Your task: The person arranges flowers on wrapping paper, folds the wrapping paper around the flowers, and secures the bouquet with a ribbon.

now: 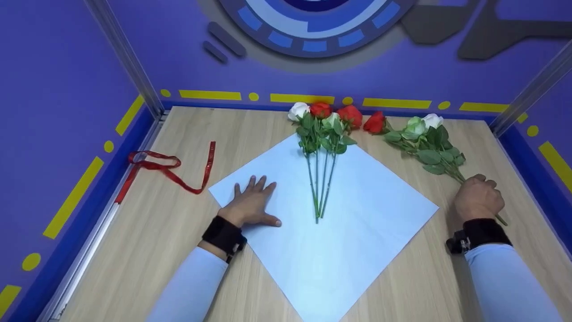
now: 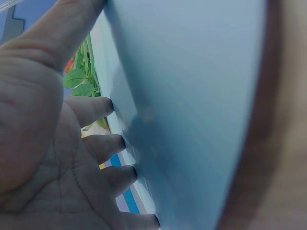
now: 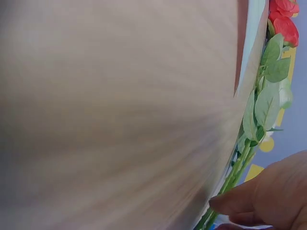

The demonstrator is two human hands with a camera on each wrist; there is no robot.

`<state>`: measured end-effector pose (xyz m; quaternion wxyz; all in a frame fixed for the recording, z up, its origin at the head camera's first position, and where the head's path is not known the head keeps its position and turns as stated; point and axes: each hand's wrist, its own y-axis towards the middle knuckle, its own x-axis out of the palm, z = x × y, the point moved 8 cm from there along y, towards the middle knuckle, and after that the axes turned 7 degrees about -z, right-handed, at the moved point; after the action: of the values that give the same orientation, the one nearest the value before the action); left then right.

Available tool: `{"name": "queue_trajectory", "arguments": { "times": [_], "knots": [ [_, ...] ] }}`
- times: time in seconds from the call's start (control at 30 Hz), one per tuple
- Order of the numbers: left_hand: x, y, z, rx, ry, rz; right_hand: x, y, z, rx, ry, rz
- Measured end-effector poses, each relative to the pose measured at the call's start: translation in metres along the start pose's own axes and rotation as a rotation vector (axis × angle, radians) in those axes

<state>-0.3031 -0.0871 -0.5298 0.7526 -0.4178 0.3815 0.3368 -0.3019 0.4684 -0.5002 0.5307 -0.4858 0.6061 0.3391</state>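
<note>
My left hand lies with fingers spread on the left part of a pale square sheet of paper; in the left wrist view its fingertips touch the sheet. Four-headed, a bunch of red and white roses lies on the sheet's upper half, stems toward me. At the right, my right hand grips the stems of other roses, one red, one pale green and one white, their heads pointing up and left. In the right wrist view, thumb and fingers curl round the green stems.
A red ribbon lies in loose loops on the wooden table, its end over the left edge. Purple panels with yellow marks wall the table at the back and sides. Metal posts stand at the back corners.
</note>
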Motion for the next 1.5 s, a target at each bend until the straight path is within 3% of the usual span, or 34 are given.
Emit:
{"name": "queue_trajectory", "arguments": {
  "times": [0.3, 0.6, 0.87, 1.07, 1.33, 1.5],
  "knots": [
    [0.0, -0.001, 0.0, 0.002, 0.006, -0.003, 0.0, 0.002, 0.004, 0.016, -0.008, -0.012],
    [0.0, -0.002, 0.002, 0.01, 0.001, 0.005, 0.0, 0.004, 0.002, -0.02, -0.036, -0.012],
    [-0.001, -0.001, 0.001, -0.005, 0.01, -0.008, -0.003, 0.003, -0.005, -0.106, -0.009, 0.087],
    [0.0, -0.002, 0.001, -0.001, 0.012, -0.001, -0.006, 0.002, -0.012, -0.123, 0.023, 0.138],
    [0.0, -0.001, 0.001, 0.0, 0.01, -0.001, -0.011, -0.003, -0.038, -0.159, 0.057, 0.185],
    [0.0, -0.001, 0.001, -0.001, 0.015, 0.002, -0.015, -0.007, -0.072, -0.202, 0.14, 0.22]
  ]
}}
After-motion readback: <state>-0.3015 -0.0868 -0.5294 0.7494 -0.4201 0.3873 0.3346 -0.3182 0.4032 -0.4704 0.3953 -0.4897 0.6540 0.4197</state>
